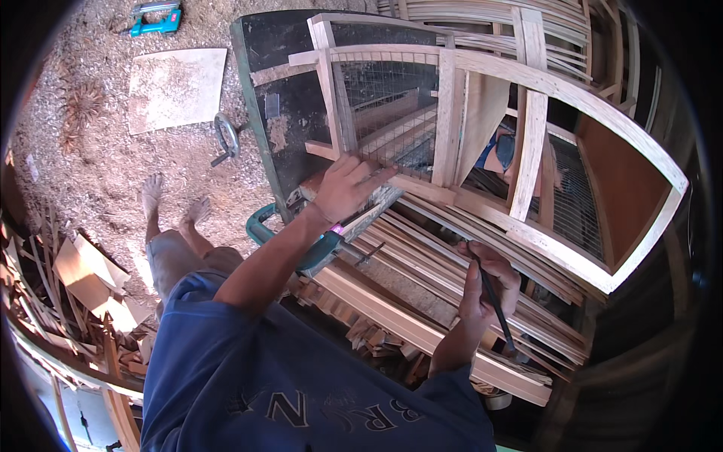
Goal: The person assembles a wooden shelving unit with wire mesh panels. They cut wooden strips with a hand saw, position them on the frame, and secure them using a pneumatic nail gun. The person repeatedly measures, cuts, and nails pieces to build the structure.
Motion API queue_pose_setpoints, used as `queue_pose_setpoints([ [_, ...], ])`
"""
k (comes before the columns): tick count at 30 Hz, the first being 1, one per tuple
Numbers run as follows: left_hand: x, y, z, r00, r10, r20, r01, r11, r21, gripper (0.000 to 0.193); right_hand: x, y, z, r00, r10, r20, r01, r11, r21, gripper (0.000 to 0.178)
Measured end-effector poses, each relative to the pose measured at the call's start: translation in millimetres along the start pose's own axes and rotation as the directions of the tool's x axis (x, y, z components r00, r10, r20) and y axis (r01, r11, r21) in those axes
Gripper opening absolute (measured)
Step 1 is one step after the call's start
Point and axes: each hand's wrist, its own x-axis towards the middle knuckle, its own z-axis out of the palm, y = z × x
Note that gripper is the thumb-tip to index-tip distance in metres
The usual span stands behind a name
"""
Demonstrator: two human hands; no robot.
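A wooden frame cage (444,113) with wire mesh panels stands on the bench in front of me. My left hand (348,188) lies on its lower rail near the left corner, fingers stretched out and holding nothing. Over the stacked strips, my right hand (491,282) is closed around a slim black tool (493,297). The tool slants down toward me to a greyish end; its exact kind is unclear. Below my left forearm is a green clamp (320,251) with a threaded bar. Long wooden strips (422,252) lie between the cage and my body.
Wood shavings cover the floor at left, with a thin pale board (178,89), a teal power tool (156,19) and a metal handwheel (226,135). Offcuts (94,275) pile up at lower left. Through the cage part of another person (497,154) shows. More strips (557,41) are stacked behind.
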Motion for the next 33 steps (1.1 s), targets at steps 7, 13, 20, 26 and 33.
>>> queue_pose_setpoints([
  [7,-4.9,-7.4,16.6,0.991,-0.027,-0.131,0.018,0.997,-0.075,0.050,62.4,17.3,33.1,0.987,0.084,0.136,-0.064,0.988,-0.141,0.020],
  [13,-12.7,-16.3,30.7,0.991,-0.047,-0.125,0.026,0.986,-0.164,0.054,84.1,28.4,65.2,0.973,0.199,0.117,-0.169,0.959,-0.227,0.012],
  [20,-14.9,-25.1,39.8,0.991,-0.011,-0.130,-0.021,0.971,-0.240,0.061,88.8,33.2,85.4,0.965,0.247,0.088,-0.205,0.921,-0.333,0.013],
  [26,-13.4,-27.2,39.7,0.994,0.004,-0.106,-0.027,0.976,-0.216,0.066,92.6,35.8,80.7,0.968,0.239,0.071,-0.191,0.893,-0.408,0.015],
  [33,-13.8,-25.6,36.1,0.996,-0.001,-0.084,-0.014,0.983,-0.181,0.066,97.6,32.2,78.8,0.945,0.291,0.151,-0.189,0.859,-0.477,0.015],
])
